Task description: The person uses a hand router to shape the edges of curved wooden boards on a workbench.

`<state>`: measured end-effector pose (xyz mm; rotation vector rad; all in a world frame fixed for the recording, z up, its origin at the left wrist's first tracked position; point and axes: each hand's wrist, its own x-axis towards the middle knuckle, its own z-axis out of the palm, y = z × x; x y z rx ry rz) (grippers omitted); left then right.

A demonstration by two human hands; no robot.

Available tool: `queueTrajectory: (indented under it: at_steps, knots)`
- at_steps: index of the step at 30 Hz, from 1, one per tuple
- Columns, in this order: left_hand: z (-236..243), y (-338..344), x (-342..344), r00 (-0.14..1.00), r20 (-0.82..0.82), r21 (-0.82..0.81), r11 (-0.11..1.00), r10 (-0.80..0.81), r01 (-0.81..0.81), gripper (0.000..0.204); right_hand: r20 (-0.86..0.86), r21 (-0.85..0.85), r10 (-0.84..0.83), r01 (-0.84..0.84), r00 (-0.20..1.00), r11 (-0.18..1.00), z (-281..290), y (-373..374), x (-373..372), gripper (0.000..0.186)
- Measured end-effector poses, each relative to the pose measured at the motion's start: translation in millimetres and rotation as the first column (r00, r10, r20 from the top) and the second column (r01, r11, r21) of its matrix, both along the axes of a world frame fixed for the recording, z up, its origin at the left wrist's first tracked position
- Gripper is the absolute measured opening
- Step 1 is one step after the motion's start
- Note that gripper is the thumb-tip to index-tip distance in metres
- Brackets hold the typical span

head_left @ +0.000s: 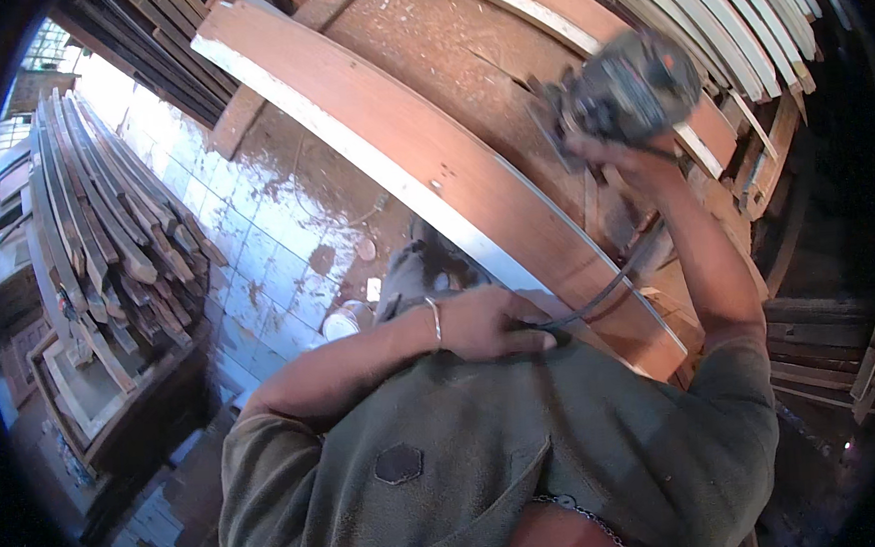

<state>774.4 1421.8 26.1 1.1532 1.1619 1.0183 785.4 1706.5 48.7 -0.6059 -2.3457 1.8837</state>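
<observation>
My right hand (626,157) grips a dusty dark router (636,86), a power tool with a round motor housing, tilted on its side. Its flat base plate (552,131) faces left, over the workbench. A dark power cord (609,288) curves across the long reddish wooden board (389,141) to my left hand (491,322). Held close to my body, the left hand has its fingers curled round the cord. The board lies diagonally in front of me, with a whitish near edge. Motion blurs the router slightly, and its cutting end cannot be made out.
Wood dust covers the workbench (403,35). Another reddish board (542,11) lies at its far side, near stacked pale strips (732,15). Dark wooden strips (104,224) are piled at left. On the tiled floor (266,254) stands a white bucket (342,324).
</observation>
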Motion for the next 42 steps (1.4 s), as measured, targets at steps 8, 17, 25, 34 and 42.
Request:
queueTrajectory:
  at_steps: [8,17,25,34,42]
  knots:
    - [4.0,7.9,51.7,0.994,-0.105,0.062,0.998,0.019,-0.013,0.037,0.510,0.069,0.212,-0.285,0.833,0.956,-29.0,29.6,179.3,0.078]
    - [-52.1,-4.3,-47.6,-0.301,-0.607,0.624,0.206,0.736,-0.754,0.054,-0.040,0.422,0.389,-0.337,0.921,0.842,-70.7,39.3,213.7,0.088]
    - [-136.0,5.8,-122.5,-0.382,-0.103,0.233,-0.351,0.918,-0.907,0.083,-0.445,0.261,0.425,-0.340,0.788,0.903,-67.5,21.8,193.9,0.091]
    - [-123.7,15.2,-113.3,-0.338,-0.090,0.183,-0.318,0.937,-0.930,0.070,-0.525,0.303,0.395,-0.268,0.754,0.914,-100.6,20.0,183.1,0.081]
    - [-114.4,14.8,-100.3,-0.361,-0.475,0.288,-0.246,0.803,-0.925,0.063,-0.494,0.318,0.432,-0.306,0.754,0.897,-101.0,-0.9,99.7,0.087]
